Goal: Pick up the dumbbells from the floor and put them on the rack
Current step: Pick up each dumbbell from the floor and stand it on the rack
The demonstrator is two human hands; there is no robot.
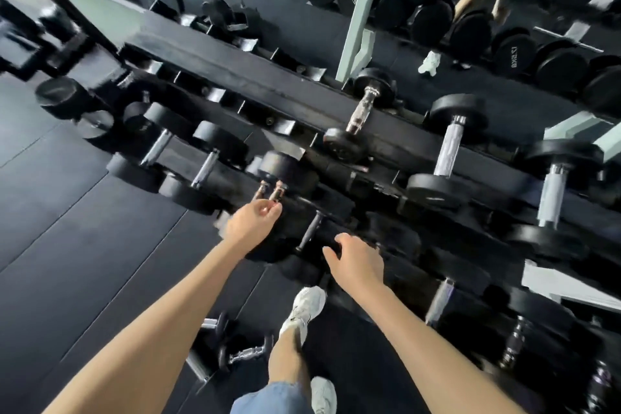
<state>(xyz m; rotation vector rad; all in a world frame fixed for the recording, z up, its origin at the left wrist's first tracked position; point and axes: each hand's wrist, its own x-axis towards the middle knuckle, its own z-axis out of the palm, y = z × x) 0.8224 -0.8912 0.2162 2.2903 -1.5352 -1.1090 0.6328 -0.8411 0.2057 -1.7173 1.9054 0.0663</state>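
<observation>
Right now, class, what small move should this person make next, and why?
Probably bend for the small dumbbell on the floor beside the white shoe: the right hand hangs open and empty, and the left hand is at the handle of a racked dumbbell.

The rack point(268, 84) has bare cradles point(215, 96) along the left of its top shelf, while big dumbbells point(450, 144) fill the right. The middle shelf is packed head to head around the dumbbell point(282, 168) that the left hand point(252, 222) grips. Small dumbbells point(245, 353) lie beside the shoe point(304, 312). The floor point(84, 228) to the left is open.
</observation>
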